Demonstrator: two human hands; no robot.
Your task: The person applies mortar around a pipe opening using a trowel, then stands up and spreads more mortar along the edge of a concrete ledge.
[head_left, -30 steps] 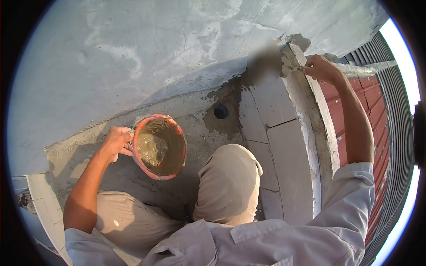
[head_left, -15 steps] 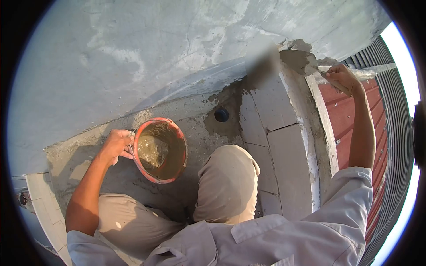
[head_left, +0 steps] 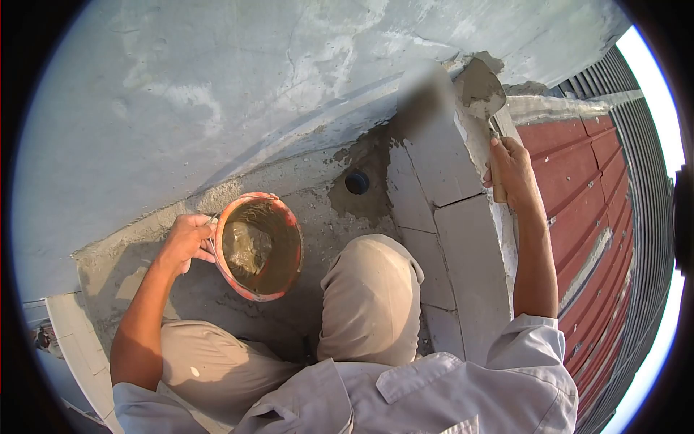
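Observation:
My left hand [head_left: 194,242] grips an orange-red bucket [head_left: 292,269] at its left rim and wire handle. Wet grey mortar [head_left: 246,249] lies inside the tilted bucket. At the upper right, my right hand [head_left: 512,170] is closed around the handle of a trowel [head_left: 483,88]. The trowel's blade, smeared with mortar, lies against the top of the low block wall where it meets the grey plastered wall [head_left: 217,94]. Fresh mortar [head_left: 489,62] shows on the plastered wall just beyond the blade.
A dark round pipe opening [head_left: 357,182] sits in the floor, with damp cement around it. The low block wall [head_left: 470,253] runs along the right of my knee. Beyond it are red metal roofing [head_left: 578,195] and grey corrugated sheeting [head_left: 643,188].
My right hand has moved left and down, and the trowel has turned so its blade points up, away from me. My left hand and the bucket stay almost in place.

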